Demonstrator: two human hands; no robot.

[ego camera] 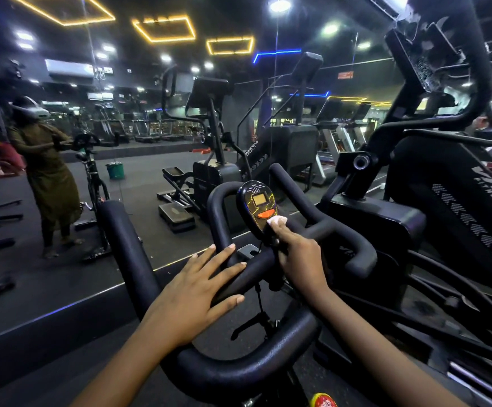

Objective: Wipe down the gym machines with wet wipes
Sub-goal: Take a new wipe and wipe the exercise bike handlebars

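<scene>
Our right hand (300,259) pinches the wipe (277,221) at the console's (257,201) near end, its long face rising away just beyond, while our left hand (194,295) lies spread on the handlebar (127,245), farther off.

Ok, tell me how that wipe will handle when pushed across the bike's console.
Probably floppy: the wipe is bunched under the right hand. Likely light, as fingertips alone pin it. It may fold against the console rather than slide.

Green bucket (115,170) on dark floor (142,183)
</scene>
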